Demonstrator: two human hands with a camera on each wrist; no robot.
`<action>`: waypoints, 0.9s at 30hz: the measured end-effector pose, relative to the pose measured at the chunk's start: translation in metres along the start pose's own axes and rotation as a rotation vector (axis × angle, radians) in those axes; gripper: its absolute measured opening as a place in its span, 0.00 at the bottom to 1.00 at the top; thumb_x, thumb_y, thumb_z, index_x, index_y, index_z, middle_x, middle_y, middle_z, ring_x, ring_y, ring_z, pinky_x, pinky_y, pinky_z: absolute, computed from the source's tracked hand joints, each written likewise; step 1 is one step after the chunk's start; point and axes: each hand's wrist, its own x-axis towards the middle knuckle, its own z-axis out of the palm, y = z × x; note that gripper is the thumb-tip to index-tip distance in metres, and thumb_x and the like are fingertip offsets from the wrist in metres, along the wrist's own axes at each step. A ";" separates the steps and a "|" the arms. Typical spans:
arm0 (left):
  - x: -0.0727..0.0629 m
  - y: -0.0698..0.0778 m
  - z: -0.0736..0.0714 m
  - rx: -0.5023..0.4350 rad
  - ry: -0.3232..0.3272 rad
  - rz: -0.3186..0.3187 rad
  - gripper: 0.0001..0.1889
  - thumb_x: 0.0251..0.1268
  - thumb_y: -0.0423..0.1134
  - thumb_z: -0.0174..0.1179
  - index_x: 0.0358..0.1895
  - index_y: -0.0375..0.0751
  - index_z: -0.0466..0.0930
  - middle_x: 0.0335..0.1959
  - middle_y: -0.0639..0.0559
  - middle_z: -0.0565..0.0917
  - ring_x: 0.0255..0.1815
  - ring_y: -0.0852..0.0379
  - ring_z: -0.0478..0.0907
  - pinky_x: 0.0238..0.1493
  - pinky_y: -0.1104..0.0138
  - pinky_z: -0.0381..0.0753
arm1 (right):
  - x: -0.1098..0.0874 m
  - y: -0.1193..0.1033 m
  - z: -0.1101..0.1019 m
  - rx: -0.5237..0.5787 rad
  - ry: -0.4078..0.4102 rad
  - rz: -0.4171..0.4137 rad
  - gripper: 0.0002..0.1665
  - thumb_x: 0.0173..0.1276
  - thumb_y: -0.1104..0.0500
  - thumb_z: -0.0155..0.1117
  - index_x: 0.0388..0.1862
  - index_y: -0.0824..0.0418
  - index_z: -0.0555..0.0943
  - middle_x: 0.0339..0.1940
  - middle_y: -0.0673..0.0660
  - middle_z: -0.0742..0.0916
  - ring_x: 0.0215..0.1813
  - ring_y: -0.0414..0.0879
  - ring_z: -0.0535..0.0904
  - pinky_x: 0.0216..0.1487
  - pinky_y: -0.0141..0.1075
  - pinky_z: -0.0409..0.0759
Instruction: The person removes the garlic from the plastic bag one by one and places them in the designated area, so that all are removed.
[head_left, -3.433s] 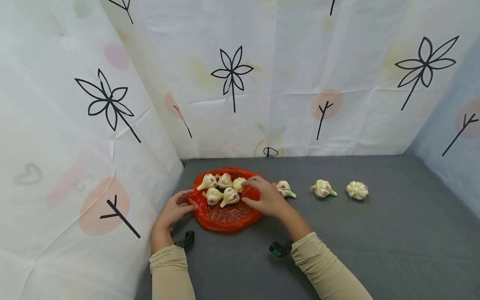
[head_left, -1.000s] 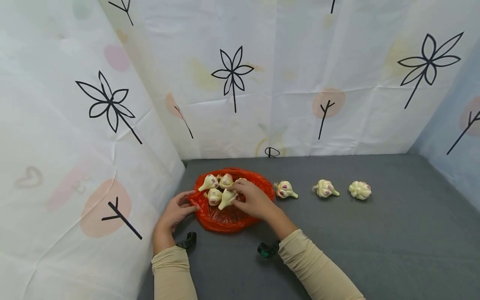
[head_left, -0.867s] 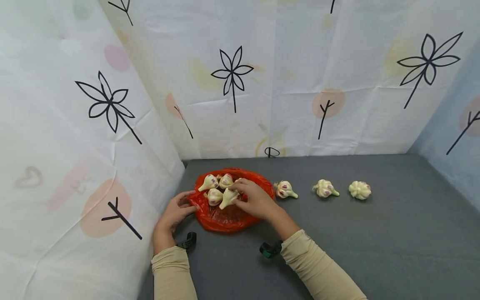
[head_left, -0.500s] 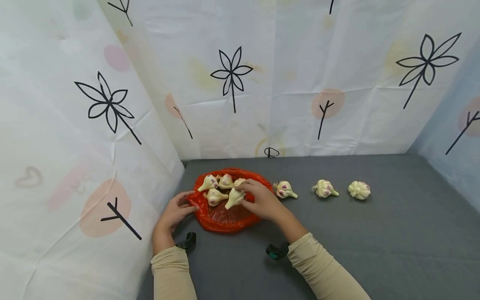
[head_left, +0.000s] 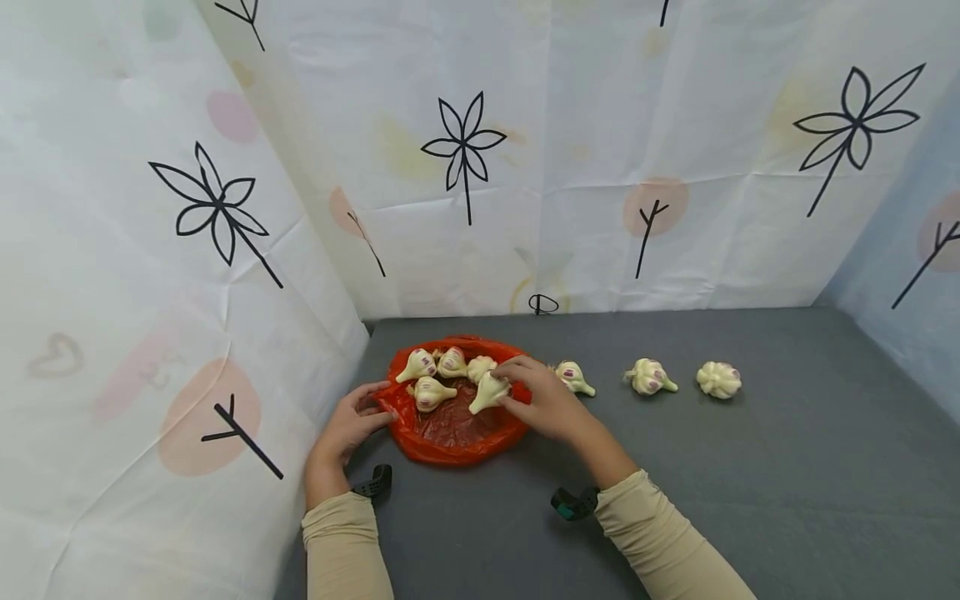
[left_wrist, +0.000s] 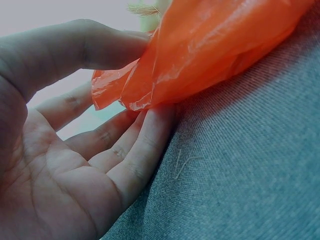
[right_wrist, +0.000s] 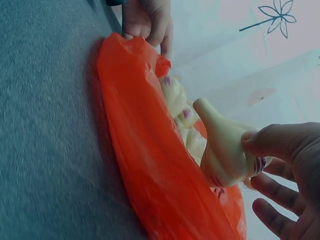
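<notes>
A red plastic bag (head_left: 447, 452) lies opened out on the grey table, with several garlic bulbs (head_left: 432, 393) inside. My left hand (head_left: 347, 425) pinches the bag's left edge between thumb and fingers; the left wrist view shows the crumpled plastic (left_wrist: 185, 65) there. Above the bag's right part, my right hand (head_left: 551, 404) holds one garlic bulb (head_left: 488, 392) by thumb and fingertips. In the right wrist view this bulb (right_wrist: 225, 145) is raised over the bag's rim, its stem pointing away from the palm.
To the right of the bag, three garlic bulbs lie in a row: one partly behind the right hand (head_left: 573, 379), a middle one (head_left: 649, 377) and a far-right one (head_left: 718, 380). Patterned cloth walls (head_left: 585, 250) stand behind and at both sides of the table.
My right hand has come back over the bag, picked up the front garlic bulb and is drawing it rightward. The left hand stays at the bag's edge.
</notes>
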 end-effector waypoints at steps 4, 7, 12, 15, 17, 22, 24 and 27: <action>0.000 0.001 0.000 0.002 0.004 -0.001 0.36 0.70 0.32 0.70 0.79 0.40 0.68 0.79 0.33 0.69 0.68 0.42 0.79 0.54 0.72 0.82 | -0.003 0.005 -0.007 0.016 0.017 -0.008 0.22 0.70 0.62 0.76 0.62 0.60 0.86 0.58 0.56 0.86 0.57 0.51 0.84 0.59 0.52 0.85; 0.000 0.001 -0.001 0.005 0.006 -0.004 0.36 0.70 0.32 0.70 0.79 0.40 0.68 0.79 0.33 0.69 0.68 0.42 0.79 0.54 0.72 0.82 | -0.006 0.008 -0.012 0.022 0.032 -0.014 0.22 0.69 0.63 0.76 0.61 0.62 0.85 0.58 0.58 0.86 0.56 0.52 0.85 0.59 0.52 0.85; 0.000 0.000 -0.001 0.006 0.000 -0.001 0.36 0.70 0.33 0.70 0.79 0.40 0.68 0.78 0.32 0.70 0.68 0.43 0.80 0.54 0.72 0.82 | -0.009 0.011 -0.020 0.011 0.044 -0.001 0.22 0.69 0.63 0.76 0.62 0.61 0.85 0.59 0.57 0.86 0.57 0.52 0.85 0.55 0.52 0.86; -0.001 0.000 0.000 0.004 0.000 0.000 0.36 0.70 0.33 0.70 0.79 0.40 0.68 0.78 0.32 0.70 0.68 0.42 0.79 0.54 0.72 0.82 | -0.010 0.013 -0.025 0.000 0.045 0.019 0.23 0.70 0.63 0.76 0.63 0.59 0.85 0.61 0.56 0.85 0.52 0.53 0.84 0.44 0.43 0.84; -0.001 0.001 0.000 0.001 0.002 0.000 0.36 0.70 0.33 0.70 0.79 0.40 0.68 0.79 0.33 0.70 0.69 0.41 0.79 0.53 0.72 0.82 | -0.011 0.015 -0.030 0.004 0.051 0.029 0.23 0.71 0.63 0.75 0.63 0.59 0.85 0.61 0.56 0.85 0.49 0.55 0.83 0.38 0.40 0.79; 0.000 0.001 0.000 -0.012 0.004 0.000 0.36 0.70 0.33 0.70 0.79 0.40 0.69 0.78 0.32 0.70 0.69 0.40 0.79 0.53 0.73 0.82 | -0.016 0.021 -0.042 0.013 0.085 0.029 0.22 0.70 0.65 0.75 0.62 0.61 0.86 0.60 0.58 0.85 0.50 0.55 0.83 0.44 0.47 0.84; 0.000 0.001 0.000 -0.013 0.002 0.002 0.36 0.69 0.33 0.70 0.79 0.40 0.69 0.78 0.32 0.70 0.68 0.41 0.79 0.53 0.73 0.82 | -0.019 0.023 -0.047 0.015 0.100 0.034 0.23 0.69 0.66 0.76 0.62 0.62 0.85 0.61 0.59 0.85 0.53 0.54 0.84 0.49 0.53 0.85; 0.001 0.001 0.000 -0.012 0.001 0.002 0.36 0.69 0.32 0.71 0.79 0.40 0.69 0.78 0.32 0.70 0.67 0.42 0.80 0.53 0.72 0.82 | -0.024 0.028 -0.055 0.021 0.108 0.058 0.23 0.69 0.66 0.76 0.63 0.62 0.85 0.61 0.59 0.85 0.54 0.53 0.84 0.52 0.57 0.85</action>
